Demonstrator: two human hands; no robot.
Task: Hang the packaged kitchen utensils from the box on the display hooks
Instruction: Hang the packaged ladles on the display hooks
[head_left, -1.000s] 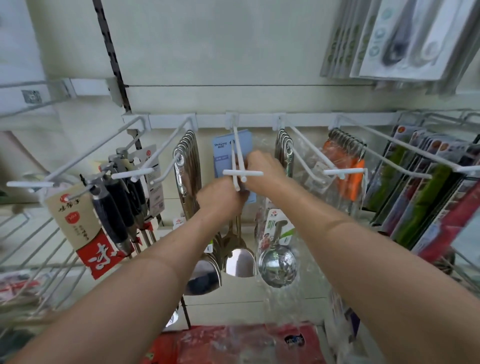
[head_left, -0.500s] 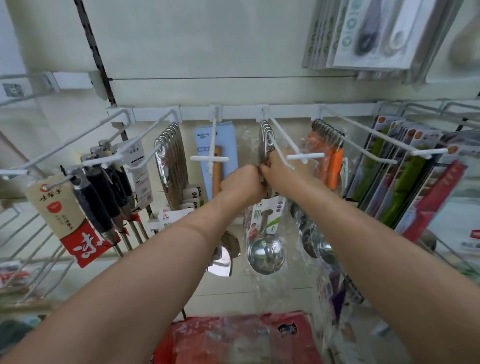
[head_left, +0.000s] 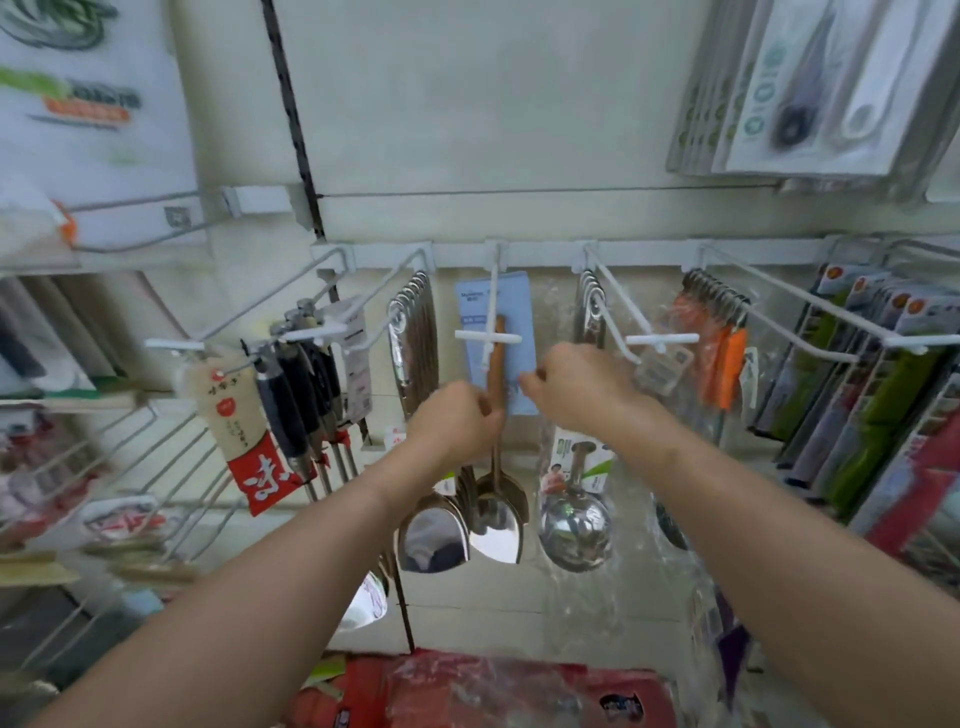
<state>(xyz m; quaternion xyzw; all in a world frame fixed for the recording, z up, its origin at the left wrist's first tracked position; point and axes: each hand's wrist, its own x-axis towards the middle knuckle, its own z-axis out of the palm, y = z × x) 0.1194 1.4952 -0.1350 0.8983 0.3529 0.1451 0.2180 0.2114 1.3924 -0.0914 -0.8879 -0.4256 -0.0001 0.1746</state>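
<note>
Step in hand: hanging one pack on a hook. Both hands are raised to the row of white wire hooks below the rail (head_left: 545, 254). The right hand (head_left: 579, 384) is closed, thumb and forefinger pinched together and pointing left. The packaged ladle (head_left: 574, 512), in a clear bag with a printed card, hangs directly beneath this hand. The top of the bag is hidden behind the hand, so the grip on it is probable, not confirmed. The left hand (head_left: 457, 423) has its fingers curled close to the wooden handle of the item on the blue card (head_left: 522, 322); whether it holds anything cannot be told. The pack is not on any hook. It hangs in the air between the centre hook (head_left: 491, 301), which carries the blue card, and the next hook to the right (head_left: 609, 304), which carries a row of steel handles (head_left: 589, 306) pushed to the back. These handles appear to match the ladle, so the right-side hook is judged the correct one. Next move: raise the top of the bag to the open tip of that hook, below its white crossbar (head_left: 662, 339). Align the hanging hole with the wire end, thread it on, and slide the pack back. The left hand should steady the loose film, since the soft bag can fold over the hole and block the wire.
</note>
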